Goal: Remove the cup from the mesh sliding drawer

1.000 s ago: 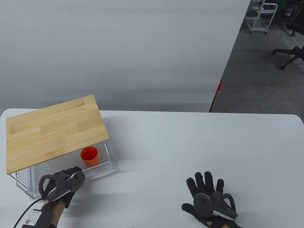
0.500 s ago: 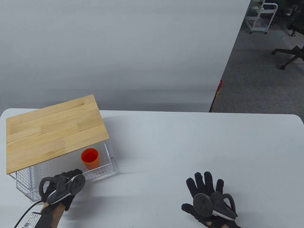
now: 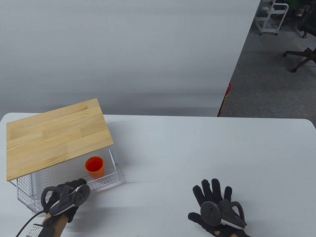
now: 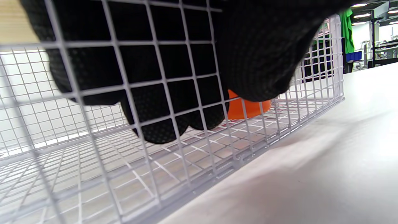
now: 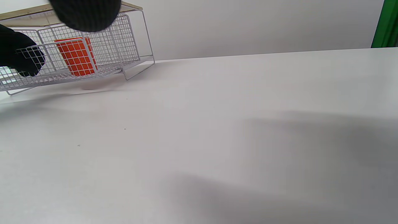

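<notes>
An orange cup (image 3: 95, 167) stands upright in the white mesh drawer (image 3: 106, 178), which is pulled partly out from under a wooden-topped rack (image 3: 54, 135) at the table's left. My left hand (image 3: 71, 188) grips the drawer's front edge, fingers hooked over the mesh (image 4: 161, 93). The cup's base shows behind my fingers in the left wrist view (image 4: 245, 109), and the cup shows through the mesh in the right wrist view (image 5: 76, 56). My right hand (image 3: 212, 195) rests flat on the table with fingers spread, far right of the drawer.
The white table (image 3: 197, 153) stretches to the right of the rack. A grey partition wall (image 3: 123, 49) stands behind the table. An office chair (image 3: 302, 55) and a white cart (image 3: 271, 17) are on the floor far right.
My left hand has pulled the drawer further out toward the table's front edge; the cup moved with it. My right hand has stayed put.
</notes>
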Available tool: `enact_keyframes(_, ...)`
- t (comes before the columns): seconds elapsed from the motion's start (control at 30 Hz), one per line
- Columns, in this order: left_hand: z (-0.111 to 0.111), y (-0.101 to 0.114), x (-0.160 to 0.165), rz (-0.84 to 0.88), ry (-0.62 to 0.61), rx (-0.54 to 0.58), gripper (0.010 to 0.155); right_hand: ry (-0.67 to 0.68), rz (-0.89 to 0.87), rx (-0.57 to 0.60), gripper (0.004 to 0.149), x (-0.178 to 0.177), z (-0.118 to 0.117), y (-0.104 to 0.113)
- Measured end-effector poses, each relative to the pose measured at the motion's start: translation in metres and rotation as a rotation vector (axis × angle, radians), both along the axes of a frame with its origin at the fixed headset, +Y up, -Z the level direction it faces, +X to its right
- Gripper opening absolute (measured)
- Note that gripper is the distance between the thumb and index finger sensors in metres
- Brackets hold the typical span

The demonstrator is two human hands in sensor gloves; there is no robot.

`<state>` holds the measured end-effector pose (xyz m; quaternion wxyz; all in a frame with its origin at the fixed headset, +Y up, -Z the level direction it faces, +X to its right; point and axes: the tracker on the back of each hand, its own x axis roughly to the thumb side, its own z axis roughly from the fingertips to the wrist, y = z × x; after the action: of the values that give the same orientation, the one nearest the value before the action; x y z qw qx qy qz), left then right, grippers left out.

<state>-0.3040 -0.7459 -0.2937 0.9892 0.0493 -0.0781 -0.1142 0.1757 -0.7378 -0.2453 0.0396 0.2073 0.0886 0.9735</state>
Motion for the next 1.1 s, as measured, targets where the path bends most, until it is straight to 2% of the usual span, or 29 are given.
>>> enact_keyframes(1.1,0.021,0.001,0.010,-0.009,-0.045,-0.055,0.028,0.001,0.005,-0.003,0.090,-0.002,0.001,0.000)
